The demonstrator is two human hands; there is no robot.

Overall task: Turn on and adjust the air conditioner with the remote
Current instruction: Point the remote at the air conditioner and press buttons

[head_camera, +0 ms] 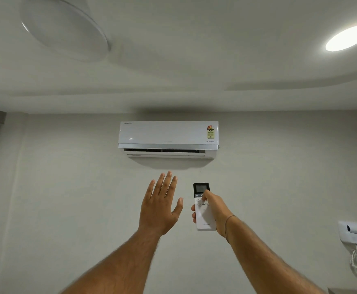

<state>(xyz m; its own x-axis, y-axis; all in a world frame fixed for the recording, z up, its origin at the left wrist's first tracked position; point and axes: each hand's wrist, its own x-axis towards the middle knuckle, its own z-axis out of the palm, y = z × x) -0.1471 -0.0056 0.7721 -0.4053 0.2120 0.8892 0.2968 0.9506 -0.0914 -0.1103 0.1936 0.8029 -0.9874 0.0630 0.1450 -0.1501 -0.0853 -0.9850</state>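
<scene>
Wall air conditioner [168,134] – "INVERTER"; remote [204,209] – "LLOYD"

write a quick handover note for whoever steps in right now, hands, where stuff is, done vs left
Left hand: empty, open palm raised toward the air conditioner, as if feeling for airflow.
Right hand: holds the remote upright, aimed at the unit, thumb on the buttons just under its screen.
Air conditioner: on the wall above both hands; its bottom flap looks open, so it seems to be switched on.
Done: likely the power-on.
Left: adjust the settings with the remote. The screen is too small to read, so check the mode and temperature first.
</scene>
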